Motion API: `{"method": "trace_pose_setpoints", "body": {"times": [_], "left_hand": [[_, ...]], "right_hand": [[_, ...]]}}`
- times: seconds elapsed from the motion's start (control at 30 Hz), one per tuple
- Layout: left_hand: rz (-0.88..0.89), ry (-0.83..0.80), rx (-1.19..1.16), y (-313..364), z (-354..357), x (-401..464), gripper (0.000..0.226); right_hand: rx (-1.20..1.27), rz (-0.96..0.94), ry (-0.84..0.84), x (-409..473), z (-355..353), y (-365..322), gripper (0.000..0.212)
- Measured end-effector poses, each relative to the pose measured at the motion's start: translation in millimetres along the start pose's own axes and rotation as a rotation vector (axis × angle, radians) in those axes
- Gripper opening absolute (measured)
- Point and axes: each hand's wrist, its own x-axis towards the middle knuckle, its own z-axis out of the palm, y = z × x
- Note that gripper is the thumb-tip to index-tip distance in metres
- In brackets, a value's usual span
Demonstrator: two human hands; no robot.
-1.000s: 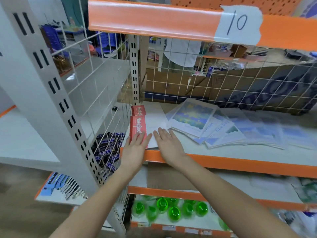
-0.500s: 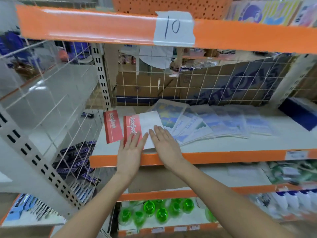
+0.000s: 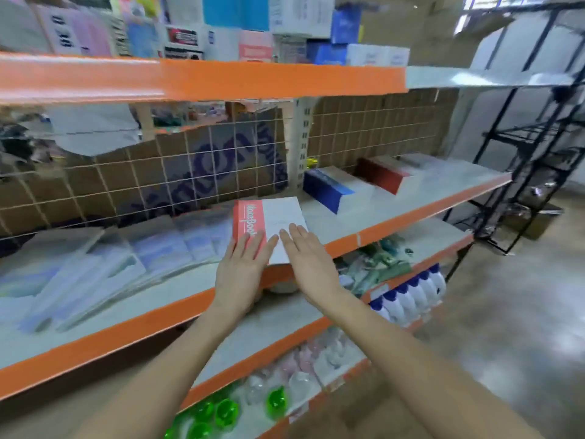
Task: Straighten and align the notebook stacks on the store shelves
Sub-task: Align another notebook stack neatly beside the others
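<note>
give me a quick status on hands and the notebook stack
Left hand and right hand flat on red notebook stack, fingers straight. Stack overhangs shelf edge. Nothing blocking.

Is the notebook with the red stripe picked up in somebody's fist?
No, the notebook lies on the shelf while the left hand and right hand press on it with straight fingers.

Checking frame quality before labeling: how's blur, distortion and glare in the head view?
Head view: heavy motion blur on the fanned booklets at left and the bottles lower right; the red-and-white notebook and both hands, left hand and right hand, are sharper. Wide-angle bowing tilts the orange shelf edge. Mild glare on the floor.
</note>
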Motion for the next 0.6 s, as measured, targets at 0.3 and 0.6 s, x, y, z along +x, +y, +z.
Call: {"method": "trace_pose_setpoints", "body": {"times": [0.3, 0.6], "left_hand": [[0.27, 0.057, -0.018, 175, 50, 130, 0.052], [0.402, 0.029, 0.061, 251, 123, 258, 0.054]], "right_hand": [[-0.007, 0.234, 0.037, -58, -11, 213, 0.062], [0.045, 0.326, 0.028, -29, 23, 365, 0.065]]}}
